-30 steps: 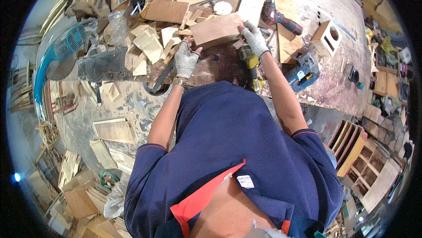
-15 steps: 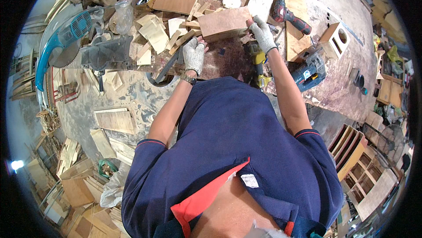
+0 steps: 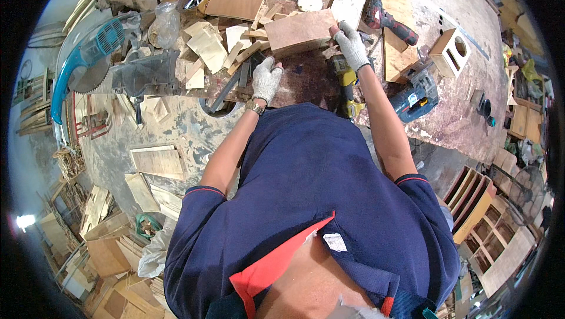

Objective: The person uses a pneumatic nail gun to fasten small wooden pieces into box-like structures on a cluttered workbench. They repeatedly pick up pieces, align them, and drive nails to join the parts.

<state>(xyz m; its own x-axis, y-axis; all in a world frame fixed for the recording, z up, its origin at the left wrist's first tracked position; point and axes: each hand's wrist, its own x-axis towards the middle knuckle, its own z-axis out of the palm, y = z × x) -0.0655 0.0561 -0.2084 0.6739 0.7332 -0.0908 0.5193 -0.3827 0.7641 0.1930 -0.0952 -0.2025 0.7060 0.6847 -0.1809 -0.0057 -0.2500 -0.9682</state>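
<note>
A wooden box [image 3: 300, 29] is set back from the near edge of the table [image 3: 453, 107]. Its right end is touched by the gloved fingertips of the right hand [image 3: 351, 49]; how firmly it is gripped cannot be told. The left hand [image 3: 268, 80] is held just short of the box's near left corner, fingers curled; whether anything is grasped there cannot be told. Between the hands and the near edge, a yellow-and-black drill [image 3: 345, 79] is laid beside the right wrist. Toward the table's right edge, a blue jigsaw [image 3: 416, 98] and a small box with a round hole [image 3: 445, 48] are placed. Wood offcuts [image 3: 206, 51] are heaped left of the box, and a blue mitre saw [image 3: 88, 51] is stationed toward the table's left end.
</note>
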